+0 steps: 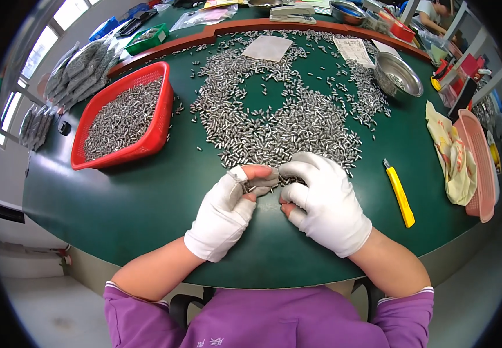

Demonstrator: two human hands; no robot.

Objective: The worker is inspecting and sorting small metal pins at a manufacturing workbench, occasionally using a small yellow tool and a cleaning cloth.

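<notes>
Bright window daylight, fisheye-bent edges

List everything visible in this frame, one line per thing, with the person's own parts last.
small metal pins: too many to count, silver, spread over the table centre
table: one, dark green
basket: one, red, left, full of pins
steel bowl: one, silver, upper right
utility knife: one, yellow, right of the hands
cloth: one, pale yellow, right edge
pink tray: one, far right
paper sheet: one, grey, top centre
left hand: white glove, fingers pinching pins
right hand: white glove, on the pile
</notes>
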